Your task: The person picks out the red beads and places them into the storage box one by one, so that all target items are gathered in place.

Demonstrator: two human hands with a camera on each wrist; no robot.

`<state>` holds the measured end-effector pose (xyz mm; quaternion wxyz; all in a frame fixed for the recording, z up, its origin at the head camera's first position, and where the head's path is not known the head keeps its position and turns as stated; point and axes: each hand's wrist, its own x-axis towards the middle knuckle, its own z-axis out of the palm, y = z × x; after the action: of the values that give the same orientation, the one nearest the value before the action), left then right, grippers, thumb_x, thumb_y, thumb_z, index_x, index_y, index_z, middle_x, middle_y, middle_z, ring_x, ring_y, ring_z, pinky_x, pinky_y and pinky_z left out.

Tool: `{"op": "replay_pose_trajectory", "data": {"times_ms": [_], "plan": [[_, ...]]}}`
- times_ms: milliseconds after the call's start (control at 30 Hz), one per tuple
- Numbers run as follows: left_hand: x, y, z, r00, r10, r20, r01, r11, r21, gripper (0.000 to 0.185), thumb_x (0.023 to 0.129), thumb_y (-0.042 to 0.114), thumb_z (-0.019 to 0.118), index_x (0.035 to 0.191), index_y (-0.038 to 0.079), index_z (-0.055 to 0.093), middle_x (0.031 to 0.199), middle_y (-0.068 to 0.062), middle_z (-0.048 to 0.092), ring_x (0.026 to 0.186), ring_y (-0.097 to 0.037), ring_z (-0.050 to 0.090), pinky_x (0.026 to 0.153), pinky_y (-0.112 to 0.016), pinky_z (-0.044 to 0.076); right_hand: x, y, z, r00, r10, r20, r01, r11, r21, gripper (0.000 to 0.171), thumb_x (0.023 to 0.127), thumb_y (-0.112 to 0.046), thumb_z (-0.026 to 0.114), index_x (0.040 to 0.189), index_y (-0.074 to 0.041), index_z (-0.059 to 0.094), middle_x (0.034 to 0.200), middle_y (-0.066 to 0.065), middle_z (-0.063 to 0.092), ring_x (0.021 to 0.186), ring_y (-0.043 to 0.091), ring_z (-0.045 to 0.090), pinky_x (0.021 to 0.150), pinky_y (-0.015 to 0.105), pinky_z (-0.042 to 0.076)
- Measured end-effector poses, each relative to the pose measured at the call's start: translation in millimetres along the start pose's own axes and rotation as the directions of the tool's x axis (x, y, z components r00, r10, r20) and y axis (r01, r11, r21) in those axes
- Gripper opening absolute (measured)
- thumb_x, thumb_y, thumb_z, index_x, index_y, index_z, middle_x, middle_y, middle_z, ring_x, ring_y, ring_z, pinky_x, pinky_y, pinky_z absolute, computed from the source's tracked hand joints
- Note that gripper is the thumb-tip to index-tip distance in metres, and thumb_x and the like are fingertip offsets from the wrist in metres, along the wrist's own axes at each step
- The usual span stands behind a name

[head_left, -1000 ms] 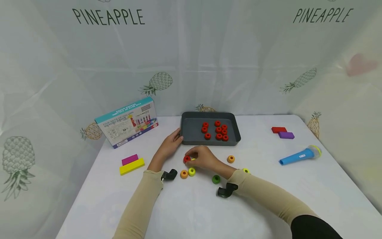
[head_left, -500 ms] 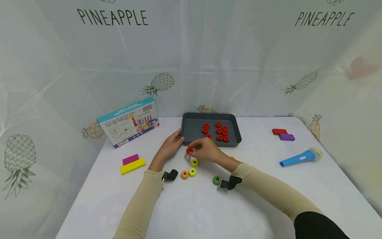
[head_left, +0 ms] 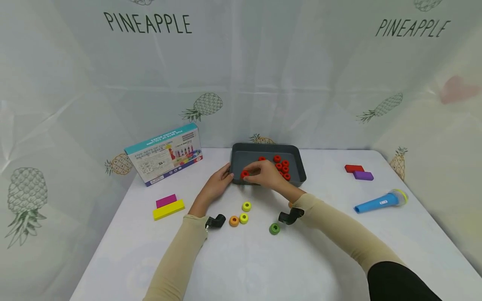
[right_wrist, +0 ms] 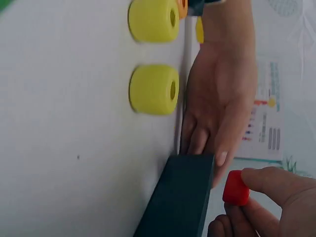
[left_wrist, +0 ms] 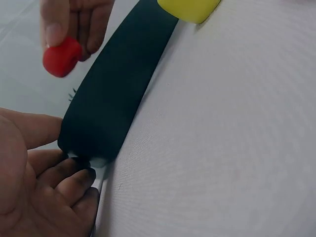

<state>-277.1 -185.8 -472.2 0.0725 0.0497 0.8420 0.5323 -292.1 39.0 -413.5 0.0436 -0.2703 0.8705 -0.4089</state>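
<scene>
Landmark: dark grey tray (head_left: 297, 161) at the far middle of the white worktop (head_left: 241, 259).

Right hand (head_left: 265, 174) pinches one red bead (head_left: 245, 174) between thumb and fingertips, holding it over the tray's near-left corner. The wrist views show the bead clear of the rim and touching nothing but the fingers. Left hand (head_left: 217, 184) rests against the outside of that same corner, fingers loosely bent and touching the tray wall, not wrapped round it; it holds nothing.

Inside the tray: a cluster of red beads (head_left: 282, 165) toward the right half, partly hidden behind the right hand. The left half of the floor looks bare.

On the worktop nearer the person than the tray: two yellow beads (head_left: 246, 206), one orange bead (head_left: 234, 220), one green bead (head_left: 274, 228).

Judgement on the step in hand: the bead is over the rim, so the move seems to be a set-down inside. To do it well, carry it a little further in past the wall, lower it close to the floor, then part the fingers, so it does not bounce or roll against the cluster. The left hand bracing the corner should stop the tray sliding.

Risk: letting go too early drops the bead on the rim or outside it.
</scene>
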Motion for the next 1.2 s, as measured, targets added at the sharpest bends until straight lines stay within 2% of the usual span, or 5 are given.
{"op": "replay_pose_trajectory", "data": {"times_ms": [200,433,700,933,1200], "plan": [[0.9,1.0,1.5,1.0,0.005,0.005,-0.005,1.0,-0.008,0.059,0.107,0.033,0.05,0.161,0.023,0.028,0.165,-0.006,0.035,0.148,-0.026,0.041,0.124,-0.044,0.033,11.7,16.5,0.2,0.998,0.053,-0.013,-0.054,0.998,-0.024,0.032,0.086,-0.018,0.081,0.117,-0.011,0.076,0.112,0.007,0.075,0.099,0.02,0.071,0.087,0.034,0.061],[1.7,1.3,3.4,1.0,-0.003,0.002,0.003,1.0,0.004,0.06,0.106,0.033,0.051,0.161,0.022,0.029,0.164,-0.006,0.035,0.148,-0.025,0.041,0.124,-0.044,0.031,22.2,31.3,2.6,0.995,0.094,-0.024,-0.095,0.994,-0.048,0.032,0.086,-0.02,0.082,0.116,-0.011,0.077,0.111,0.008,0.076,0.097,0.021,0.071,0.082,0.032,0.061],[2.4,1.6,2.3,1.0,0.0,0.005,0.0,1.0,0.017,0.06,0.107,0.033,0.05,0.161,0.025,0.028,0.165,-0.004,0.034,0.149,-0.024,0.04,0.125,-0.044,0.03,26.8,35.1,6.5,0.995,0.094,-0.025,-0.096,0.993,-0.075,0.03,0.085,-0.014,0.082,0.114,-0.009,0.078,0.108,0.009,0.076,0.092,0.019,0.07,0.075,0.027,0.06],[2.5,2.0,0.2,1.0,-0.024,0.001,0.024,1.0,0.008,0.06,0.107,0.033,0.05,0.162,0.024,0.028,0.165,-0.005,0.035,0.149,-0.024,0.04,0.125,-0.044,0.03,30.4,34.5,10.7,0.995,0.101,-0.017,-0.102,0.987,-0.127,0.032,0.084,-0.017,0.083,0.115,-0.01,0.078,0.11,0.009,0.076,0.096,0.021,0.07,0.081,0.032,0.06],[1.4,1.9,-0.2,1.0,-0.024,0.0,0.024,1.0,0.006,0.06,0.107,0.033,0.05,0.162,0.023,0.027,0.165,-0.004,0.035,0.149,-0.023,0.04,0.125,-0.044,0.03,34.4,37.5,14.1,0.995,0.1,-0.009,-0.1,0.981,-0.167,0.032,0.084,-0.017,0.084,0.115,-0.01,0.078,0.11,0.008,0.077,0.095,0.02,0.071,0.081,0.032,0.06]]}}
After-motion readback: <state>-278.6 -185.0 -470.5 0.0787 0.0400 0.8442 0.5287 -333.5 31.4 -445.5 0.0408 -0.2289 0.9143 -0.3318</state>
